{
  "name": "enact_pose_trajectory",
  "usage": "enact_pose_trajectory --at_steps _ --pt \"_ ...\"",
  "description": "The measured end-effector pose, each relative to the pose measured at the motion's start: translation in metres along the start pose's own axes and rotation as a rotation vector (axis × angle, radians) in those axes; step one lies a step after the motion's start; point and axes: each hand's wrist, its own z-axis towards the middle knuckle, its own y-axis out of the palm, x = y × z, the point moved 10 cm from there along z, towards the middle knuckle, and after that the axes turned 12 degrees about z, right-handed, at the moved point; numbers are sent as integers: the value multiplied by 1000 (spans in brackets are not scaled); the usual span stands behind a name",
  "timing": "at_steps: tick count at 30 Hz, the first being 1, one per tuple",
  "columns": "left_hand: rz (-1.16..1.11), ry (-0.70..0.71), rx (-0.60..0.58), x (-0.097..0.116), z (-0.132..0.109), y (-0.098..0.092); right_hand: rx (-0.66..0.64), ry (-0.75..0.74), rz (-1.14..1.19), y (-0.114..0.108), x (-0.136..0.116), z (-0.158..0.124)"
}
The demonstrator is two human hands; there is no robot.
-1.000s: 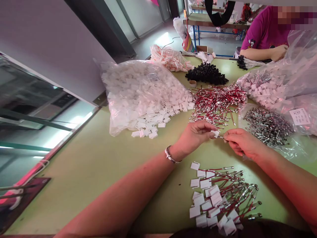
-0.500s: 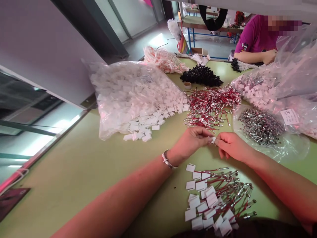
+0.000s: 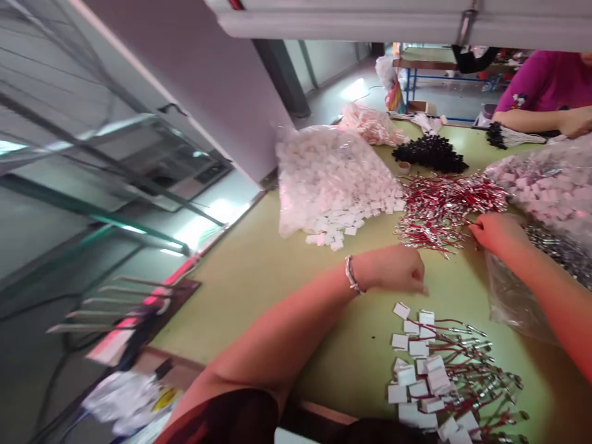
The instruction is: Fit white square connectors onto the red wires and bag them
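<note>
Done, near worktop (image 3: 259,265) edge: housed red leads (image 3: 437,377). Remaining: loose leads (image 3: 437,203), bagged housings (image 3: 335,172). Left hand (image 3: 396,268), right hand (image 3: 500,234): fingers curled, contents unclear.

Head-worn view, facing forward and down, table (image 3: 250,277) close below

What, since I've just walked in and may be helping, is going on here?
Someone is working barehanded at a green table. The right hand is at the edge of the red wire pile, beside some metal parts. The left hand is curled near white pieces with red wires attached. What either hand holds, if anything, can't be made out.
</note>
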Motion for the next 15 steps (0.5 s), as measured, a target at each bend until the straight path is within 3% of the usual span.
enact_pose_trajectory --at_steps 3,5,10,15 --pt "240 -504 389 -83 -27 -58 -16 23 2 10 -2 1" --pt "338 -683 435 -120 -45 -72 -50 -9 39 12 -3 -1" --pt "394 -667 458 -162 -49 -84 -111 19 222 -2 9 -13" --pt "431 -741 460 -206 -31 -112 -130 -16 321 -11 4 -39"
